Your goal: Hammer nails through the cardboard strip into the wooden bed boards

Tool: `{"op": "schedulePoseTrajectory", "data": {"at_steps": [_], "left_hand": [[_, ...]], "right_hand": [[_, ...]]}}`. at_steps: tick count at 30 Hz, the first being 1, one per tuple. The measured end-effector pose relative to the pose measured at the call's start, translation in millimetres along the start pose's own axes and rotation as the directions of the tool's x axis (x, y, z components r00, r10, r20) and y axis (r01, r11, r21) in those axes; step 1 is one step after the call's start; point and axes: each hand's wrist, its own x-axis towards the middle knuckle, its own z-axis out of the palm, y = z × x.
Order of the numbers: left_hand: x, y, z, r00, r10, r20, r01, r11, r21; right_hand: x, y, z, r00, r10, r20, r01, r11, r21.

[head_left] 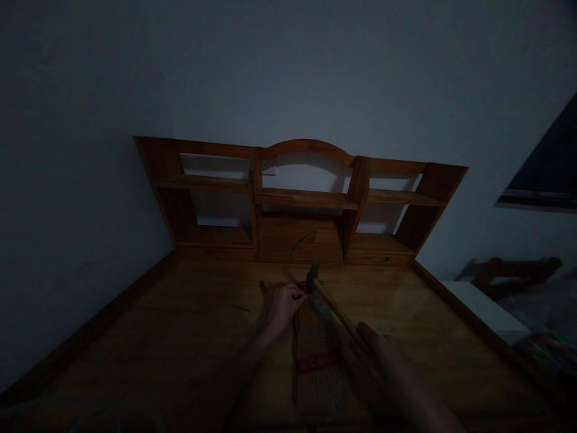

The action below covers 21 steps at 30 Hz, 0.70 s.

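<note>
Wooden-handled hammer (337, 308) gripped in the right hand (373, 346); the left hand (285, 302), fingers bent, sits beside the hammer's head, its hold too dark to tell. A speckled, red-banded strip (318, 349) lies below on the desk (202, 343), before a wooden hutch (306, 198).

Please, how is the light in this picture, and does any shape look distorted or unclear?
Head view: dim overall, lower edge nearly black, with a weak sheen on the desk; head view: the sides of the shelf splay outward, probably lens stretch; head view: the hammer reads clearly in outline, the right hand is murky, marks on the red band illegible.
</note>
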Motion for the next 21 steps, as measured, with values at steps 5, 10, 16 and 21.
{"op": "schedulePoseTrajectory", "data": {"at_steps": [5,10,16,21], "left_hand": [[-1.5,-2.3,-0.3,1.000,0.024,0.005,-0.024,1.000,-0.015],[-2.4,1.8,-2.5,1.000,0.025,0.000,-0.025,1.000,-0.008],[-0.6,5.7,-3.6,1.000,0.015,0.000,-0.015,1.000,0.011],[-0.3,2.1,-1.6,1.000,0.012,0.001,-0.012,1.000,0.015]], "right_hand": [[-2.2,-6.8,-5.8,1.000,0.013,0.019,-0.013,1.000,-0.014],[-2.9,-7.6,-4.8,1.000,0.011,0.014,-0.011,1.000,-0.028],[-2.1,-3.8,-4.3,1.000,0.010,0.020,-0.010,1.000,-0.005],[-3.4,-4.4,-6.1,0.999,0.011,0.032,-0.010,1.000,-0.019]]}}
